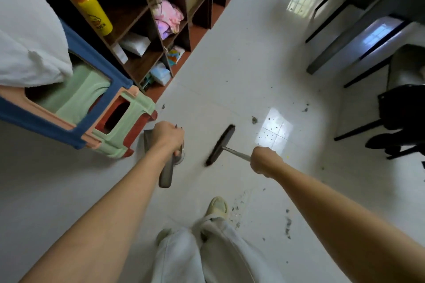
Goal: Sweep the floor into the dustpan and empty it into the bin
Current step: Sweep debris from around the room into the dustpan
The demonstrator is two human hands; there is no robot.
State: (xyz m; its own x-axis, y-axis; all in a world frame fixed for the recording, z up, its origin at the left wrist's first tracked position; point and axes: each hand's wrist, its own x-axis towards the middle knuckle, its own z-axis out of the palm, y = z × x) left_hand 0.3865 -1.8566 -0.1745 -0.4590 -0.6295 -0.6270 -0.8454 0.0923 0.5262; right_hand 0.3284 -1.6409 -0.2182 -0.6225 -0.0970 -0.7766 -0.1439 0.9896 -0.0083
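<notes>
My left hand (167, 136) grips the long grey handle of a dustpan (149, 142), whose grey pan is partly hidden behind the hand, beside the stacked stools. My right hand (264, 161) grips the thin metal handle of a broom; its dark brush head (221, 145) rests on the white tiled floor between my hands. Grey dust and crumbs (254, 120) lie scattered to the right of the brush, with more dust (236, 208) near my shoe. No bin is in view.
Stacked plastic stools (110, 122) in blue, pink, green and red stand at the left under a white bundle. A brown shelf unit (161, 37) with a yellow bottle runs along the back left. Dark table and chair legs (358, 126) stand at the right.
</notes>
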